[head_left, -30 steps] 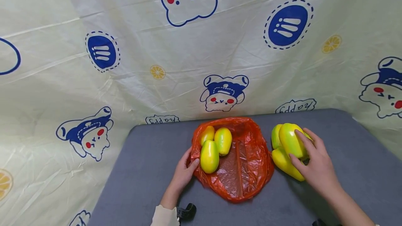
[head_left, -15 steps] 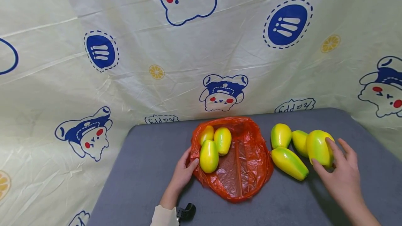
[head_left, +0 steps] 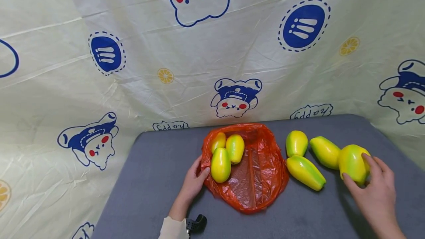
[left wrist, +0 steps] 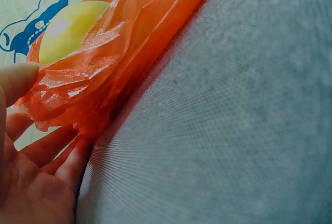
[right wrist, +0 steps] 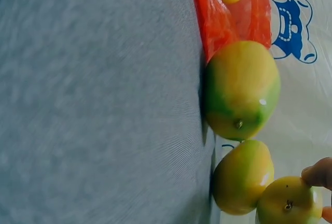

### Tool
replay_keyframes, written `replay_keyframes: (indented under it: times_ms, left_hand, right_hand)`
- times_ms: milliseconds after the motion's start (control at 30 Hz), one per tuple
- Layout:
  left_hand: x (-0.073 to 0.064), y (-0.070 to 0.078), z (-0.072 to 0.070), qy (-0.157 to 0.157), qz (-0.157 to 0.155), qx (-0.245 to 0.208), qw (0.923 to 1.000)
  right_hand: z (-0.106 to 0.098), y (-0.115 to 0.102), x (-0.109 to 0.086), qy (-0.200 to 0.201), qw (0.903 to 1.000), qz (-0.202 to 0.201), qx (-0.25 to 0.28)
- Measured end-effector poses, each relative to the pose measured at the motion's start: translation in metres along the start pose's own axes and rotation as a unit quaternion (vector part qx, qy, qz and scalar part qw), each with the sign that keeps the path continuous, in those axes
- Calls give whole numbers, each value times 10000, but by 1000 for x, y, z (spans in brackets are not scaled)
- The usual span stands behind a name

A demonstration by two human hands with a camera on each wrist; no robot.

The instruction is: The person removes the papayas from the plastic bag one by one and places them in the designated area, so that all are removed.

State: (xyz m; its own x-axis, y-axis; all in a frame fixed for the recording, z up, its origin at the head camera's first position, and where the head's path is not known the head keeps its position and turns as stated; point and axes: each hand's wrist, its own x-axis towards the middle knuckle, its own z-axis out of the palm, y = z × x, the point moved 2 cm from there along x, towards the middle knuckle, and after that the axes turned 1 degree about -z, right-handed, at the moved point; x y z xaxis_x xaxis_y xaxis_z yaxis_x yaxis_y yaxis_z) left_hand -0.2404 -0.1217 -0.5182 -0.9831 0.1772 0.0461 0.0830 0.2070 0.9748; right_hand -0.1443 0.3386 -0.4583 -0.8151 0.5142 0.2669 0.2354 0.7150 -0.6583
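Note:
My left hand (head_left: 195, 180) grips the left rim of a red plastic bag (head_left: 263, 180), which lies with its mouth spread wide. In the left wrist view the thumb (left wrist: 21, 81) is on the outside of the crinkled film and the fingers are below it. Inside the bag are three glossy yellow-green papayas (head_left: 220, 165). On the right, my right hand (head_left: 376, 191) holds another papaya (head_left: 352, 163) between thumb and fingers. Beside it lies a tilted papaya (head_left: 325, 152), seemingly touching it; whether the held one is off the table cannot be told.
Between bag and right hand lie an upright-looking papaya (head_left: 297, 143) and a long papaya (head_left: 306, 173), its end close to the bag's rim. A grey table (head_left: 149, 172) carries everything. A printed pale sheet (head_left: 199, 54) hangs along its back edge.
My right hand has moved right and nearer to me, carrying its papaya away from the cluster. The papaya next to it has shifted slightly right and turned. My left hand and the bag stay put.

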Motion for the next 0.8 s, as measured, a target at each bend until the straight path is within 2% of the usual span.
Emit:
replay_keyframes:
  times_ms: [167, 367, 500, 800]
  left_hand:
    - [0, 1, 0, 16, 54, 3, 10000]
    - [0, 2, 0, 33, 119, 24, 9999]
    - [-1, 1, 0, 42, 27, 62, 10000]
    - [-1, 3, 0, 30, 7, 24, 10000]
  right_hand:
    - [2, 10, 2, -33, 9999, 61, -78]
    - [7, 23, 7, -630, 9975, 101, -297]
    - [9, 29, 10, -831, 9957, 140, -375]
    - [11, 30, 11, -874, 9954, 76, -375]
